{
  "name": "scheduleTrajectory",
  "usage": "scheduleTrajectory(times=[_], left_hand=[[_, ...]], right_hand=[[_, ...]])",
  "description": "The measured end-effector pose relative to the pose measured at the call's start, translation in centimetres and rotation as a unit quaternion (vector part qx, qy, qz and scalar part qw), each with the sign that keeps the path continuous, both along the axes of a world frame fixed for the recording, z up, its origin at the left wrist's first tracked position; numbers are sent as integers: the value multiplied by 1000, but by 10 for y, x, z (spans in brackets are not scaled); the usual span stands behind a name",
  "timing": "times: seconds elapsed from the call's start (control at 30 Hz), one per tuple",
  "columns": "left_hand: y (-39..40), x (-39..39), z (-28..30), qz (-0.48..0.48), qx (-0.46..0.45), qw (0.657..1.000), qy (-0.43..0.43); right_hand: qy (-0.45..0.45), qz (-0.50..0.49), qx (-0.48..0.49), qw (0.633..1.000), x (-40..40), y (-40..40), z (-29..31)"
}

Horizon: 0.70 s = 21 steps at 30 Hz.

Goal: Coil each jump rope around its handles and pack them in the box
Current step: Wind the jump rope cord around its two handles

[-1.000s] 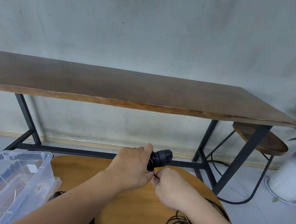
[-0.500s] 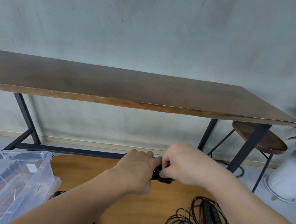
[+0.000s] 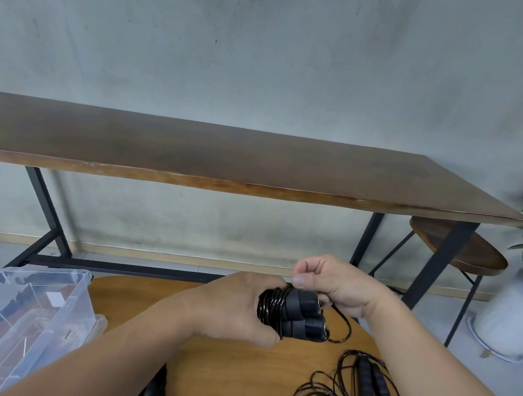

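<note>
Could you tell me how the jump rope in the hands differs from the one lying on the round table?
The held jump rope has its cord wound tightly round both handles; the loose jump rope has its cord sprawled in slack loops. The held one is gripped by the left hand, with the right hand pinching its cord; the loose one lies untouched on the round table. Both are black with paired handles.

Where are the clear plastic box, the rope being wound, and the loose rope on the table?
Clear plastic box (image 3: 76,306): head view, right wall.
Wound jump rope (image 3: 301,315): head view, paired handle ends.
Loose jump rope (image 3: 371,385): head view, ribbed handles.
</note>
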<state>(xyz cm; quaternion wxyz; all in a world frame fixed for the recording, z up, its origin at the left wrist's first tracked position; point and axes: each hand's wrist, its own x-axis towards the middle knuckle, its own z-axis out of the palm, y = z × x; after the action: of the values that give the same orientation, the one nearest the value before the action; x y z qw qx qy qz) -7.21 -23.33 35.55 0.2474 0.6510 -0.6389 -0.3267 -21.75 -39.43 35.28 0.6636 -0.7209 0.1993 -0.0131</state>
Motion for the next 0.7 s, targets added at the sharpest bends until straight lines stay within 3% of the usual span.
scheduleTrajectory(times=[0.3, 0.57, 0.7], left_hand=[[2, 14, -7, 63, -15, 986, 151], [-2, 16, -17, 100, -43, 969, 223], [-4, 18, -21, 121, -51, 972, 194]], right_hand=[[-92, -126, 175, 972, 0, 30, -40], [-76, -168, 107, 977, -4, 50, -42], [-58, -184, 54, 980, -8, 57, -43]])
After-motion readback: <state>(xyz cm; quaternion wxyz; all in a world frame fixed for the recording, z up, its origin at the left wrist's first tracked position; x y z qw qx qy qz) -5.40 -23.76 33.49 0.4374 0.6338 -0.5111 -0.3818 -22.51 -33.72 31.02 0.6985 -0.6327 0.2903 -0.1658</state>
